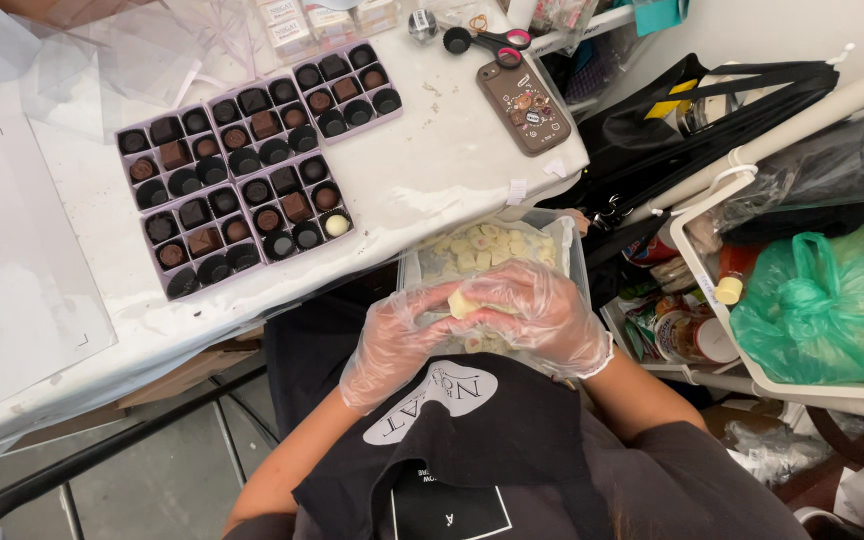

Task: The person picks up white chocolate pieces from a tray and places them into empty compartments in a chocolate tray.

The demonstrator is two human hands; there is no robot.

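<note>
- Both hands wear thin clear plastic gloves, and that looks like a hygiene thing, since they're touching bare chocolates.
- The left hand (397,340) and right hand (542,315) meet at the centre of the frame, just below the middle, pinching one pale white chocolate piece (464,302) between them.
- The piece sits right at the fingertips: left fingers close on its left side, right fingers curl over the top and right. So both hands are closed on it, not relaxed. It's touching both gloves.
- Directly under the hands sits a clear plastic tub (562,232) full of more white pieces, resting on the lap against the table edge. My guess is it's kept there so each grab is a short reach.
- Upper left of the frame, on the white table (442,170), four lilac trays (252,170) sit side by side, mostly loaded with dark and milk chocolates.
- One white piece already sits in the lower-right cell of the nearest tray (336,225), well apart from the hands.
- Top centre: a phone in a brown case (524,105) and scissors (487,42), pushed out of the way.
- Right side: a green plastic bag (822,300) in a white cart.
</note>
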